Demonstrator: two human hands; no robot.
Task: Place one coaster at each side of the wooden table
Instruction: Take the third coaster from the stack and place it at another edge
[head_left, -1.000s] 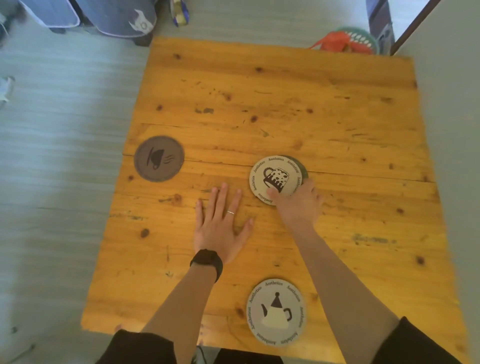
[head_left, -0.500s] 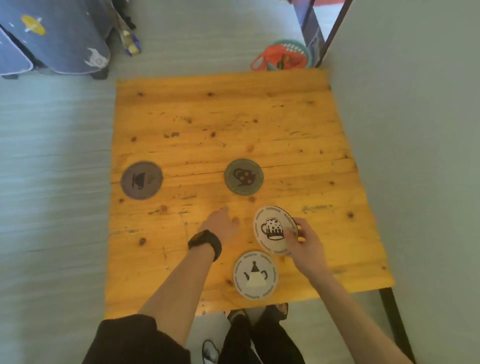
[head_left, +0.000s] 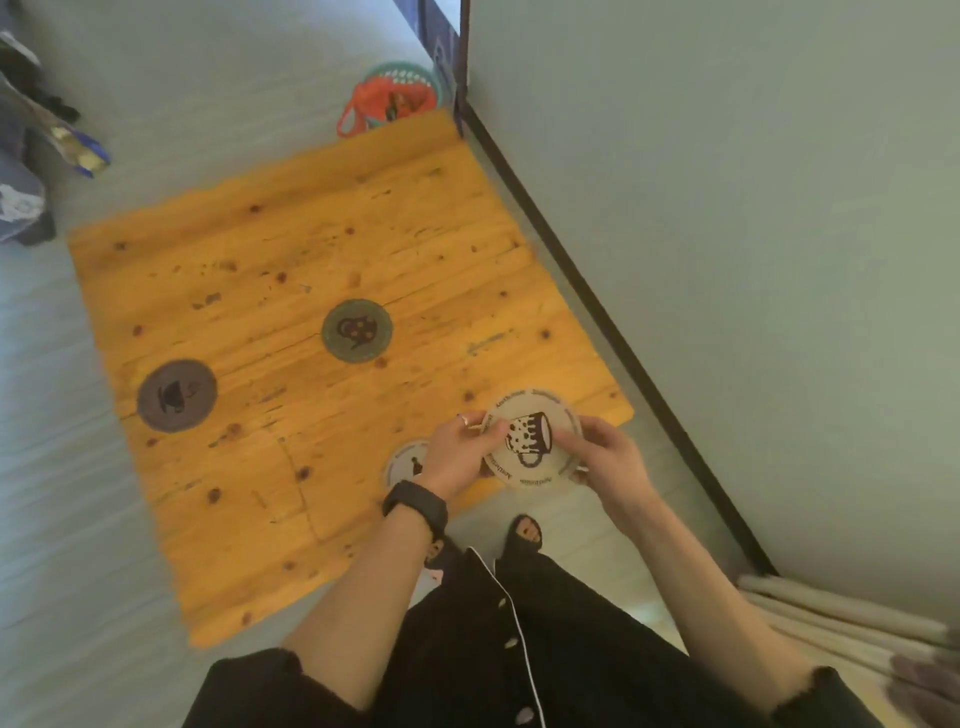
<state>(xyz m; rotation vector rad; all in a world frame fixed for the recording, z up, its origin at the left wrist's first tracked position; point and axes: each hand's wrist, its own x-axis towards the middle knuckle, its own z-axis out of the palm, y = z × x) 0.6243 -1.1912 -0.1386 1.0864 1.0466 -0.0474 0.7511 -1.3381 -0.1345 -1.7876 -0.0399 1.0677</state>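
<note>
Both hands hold a white mug coaster (head_left: 530, 439) above the near right corner of the wooden table (head_left: 291, 426). My left hand (head_left: 460, 454) pinches its left edge and my right hand (head_left: 605, 457) its right edge. A white teapot coaster (head_left: 405, 462) lies on the table, partly hidden under my left hand. A dark green coaster (head_left: 357, 330) rests near the table's middle. A dark grey cup coaster (head_left: 176, 395) sits by the left edge.
A grey wall (head_left: 753, 260) with a dark frame (head_left: 571, 270) runs along the table's right side. An orange and teal basket (head_left: 395, 101) stands on the floor beyond the far edge. My feet (head_left: 524, 535) are at the near edge. Pale rods (head_left: 841, 618) lie at lower right.
My right hand lifted the mug coaster off the green one and carried it toward the near right corner. My left hand left the tabletop and took its other edge. The view swung right.
</note>
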